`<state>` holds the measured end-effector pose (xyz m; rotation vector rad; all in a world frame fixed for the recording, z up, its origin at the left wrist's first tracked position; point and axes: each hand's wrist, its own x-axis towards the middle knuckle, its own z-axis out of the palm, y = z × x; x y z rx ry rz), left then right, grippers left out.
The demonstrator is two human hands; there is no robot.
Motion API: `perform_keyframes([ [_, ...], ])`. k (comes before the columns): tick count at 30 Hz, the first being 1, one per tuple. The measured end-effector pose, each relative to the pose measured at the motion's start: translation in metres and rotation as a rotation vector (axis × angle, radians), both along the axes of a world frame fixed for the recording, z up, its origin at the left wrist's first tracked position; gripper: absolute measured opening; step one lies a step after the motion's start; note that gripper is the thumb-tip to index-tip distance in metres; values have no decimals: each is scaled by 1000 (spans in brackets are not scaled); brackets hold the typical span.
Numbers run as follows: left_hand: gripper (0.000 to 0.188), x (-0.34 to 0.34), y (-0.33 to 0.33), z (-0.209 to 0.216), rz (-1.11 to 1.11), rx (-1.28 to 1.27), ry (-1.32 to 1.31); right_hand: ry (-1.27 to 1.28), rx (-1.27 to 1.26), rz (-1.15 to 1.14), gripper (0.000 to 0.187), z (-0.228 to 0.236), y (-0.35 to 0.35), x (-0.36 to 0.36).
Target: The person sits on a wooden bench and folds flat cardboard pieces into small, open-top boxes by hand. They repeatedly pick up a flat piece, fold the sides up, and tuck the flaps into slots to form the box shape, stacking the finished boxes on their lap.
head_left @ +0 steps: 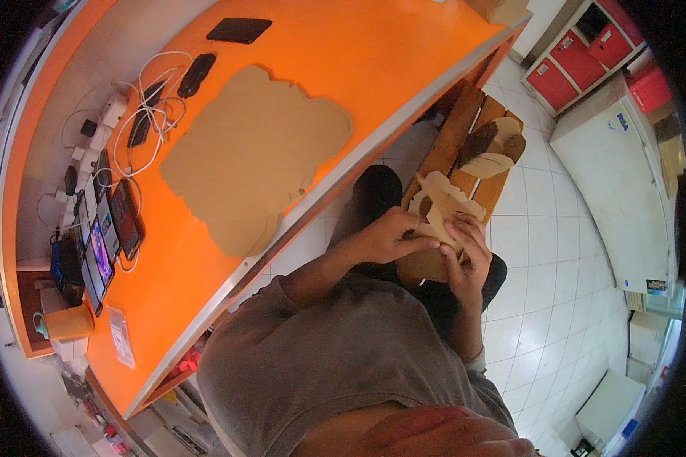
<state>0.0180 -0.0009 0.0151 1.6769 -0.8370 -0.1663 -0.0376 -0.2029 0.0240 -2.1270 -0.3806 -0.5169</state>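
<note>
Over my lap, both hands hold a brown card piece [440, 221] with a wavy, scalloped edge and a raised, folded flap. My left hand [398, 236] pinches it from the left, thumb stretched toward the middle. On the right side my right hand [469, 247] grips it with bent fingers, its thumb close to the left fingertips. Part of the card is hidden under the hands. Just beyond, curved brown card pieces [492, 164] lie on a wooden slatted bench [442, 145].
A large wavy-edged brown sheet [259, 160] lies flat on the orange table [343, 53]. Along the table's left side are phones [99, 247], tangled white cables [156, 114] and power strips [114, 110]. A white fridge [613, 152] and red lockers [579, 61] stand at the right.
</note>
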Motion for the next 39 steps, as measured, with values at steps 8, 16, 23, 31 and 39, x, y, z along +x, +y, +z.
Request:
perform_keyframes([
  [8, 29, 0, 2, -16, -3, 96, -73, 74, 265, 26, 14, -7, -10, 0],
  [16, 29, -3, -7, 8, 154, 52, 162, 149, 202, -87, 15, -12, 3, -5],
  [23, 36, 11, 0, 10, 145, 219, 384, 98, 462, -209, 18, -16, 7, -3],
  [31, 64, -18, -16, -38, -352, -564, 994, 175, 681, 47, 15, -30, -25, 2],
  [39, 52, -3, -7, -40, -286, -740, 1260, 116, 87, 49, 20, 14, -18, 2],
])
